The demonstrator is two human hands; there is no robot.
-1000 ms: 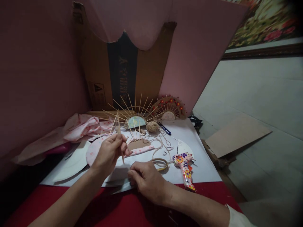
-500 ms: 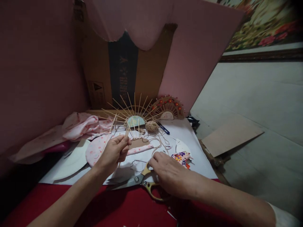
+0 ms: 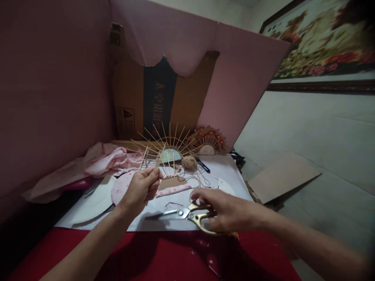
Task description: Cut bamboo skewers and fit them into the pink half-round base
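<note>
My left hand (image 3: 142,188) is closed around a small bunch of thin wooden sticks (image 3: 158,160), held upright over the white paper sheet (image 3: 175,222). My right hand (image 3: 225,210) grips the gold handles of a pair of scissors (image 3: 187,214), whose blades point left just above the sheet. Just behind my left hand lies a half-round cardboard piece (image 3: 172,182) with sticks standing out of it and a pink spotted fabric strip (image 3: 171,190) along its base.
Two stick fans (image 3: 170,146) lean at the back against a cardboard box (image 3: 158,97) draped in pink cloth. A twine ball (image 3: 189,162), a blue pen (image 3: 202,165), pink crumpled fabric (image 3: 105,158) and white paper plates (image 3: 93,199) lie around. The near tabletop is red (image 3: 164,257).
My right hand went from resting on the sheet to the scissors, gripped their gold handles and lifted them. My left hand stayed in place with the sticks. The flowered glue gun is now hidden.
</note>
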